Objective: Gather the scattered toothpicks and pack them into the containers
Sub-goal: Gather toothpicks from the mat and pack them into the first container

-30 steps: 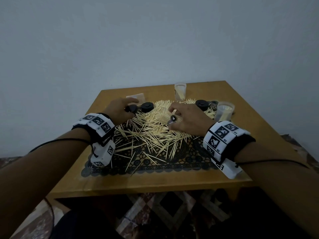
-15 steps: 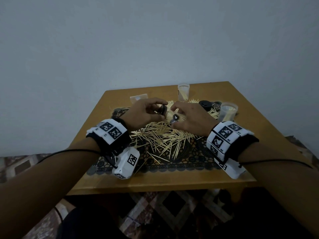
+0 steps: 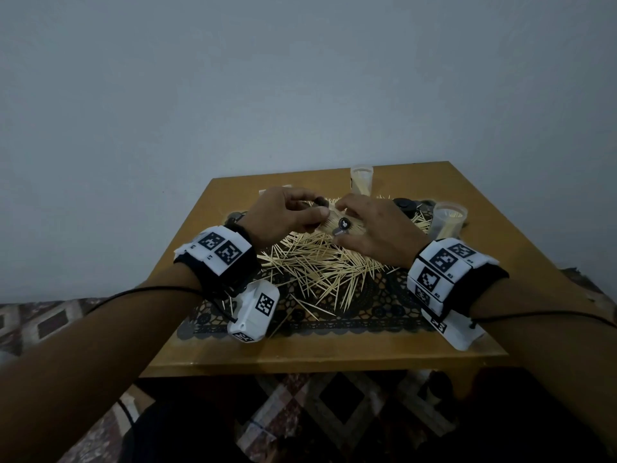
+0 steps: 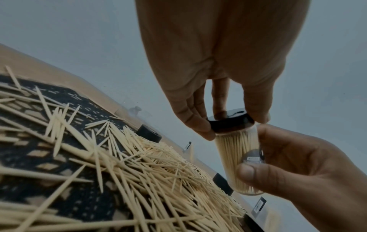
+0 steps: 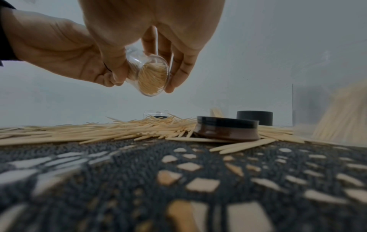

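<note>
Pinching the black cap [image 4: 230, 124] with curled fingertips, the left hand [image 3: 283, 215] seats it, apparently, while the right hand [image 3: 377, 232] grips the full toothpick container [image 4: 238, 160] above loose toothpicks [image 3: 320, 262] heaped on the counter [image 3: 334, 352].

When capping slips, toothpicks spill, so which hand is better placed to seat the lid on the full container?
The left hand, probably. Its grip pinches the black lid, which sits on the mouth of the toothpick-filled container, while the right hand holds the body steady.
</note>
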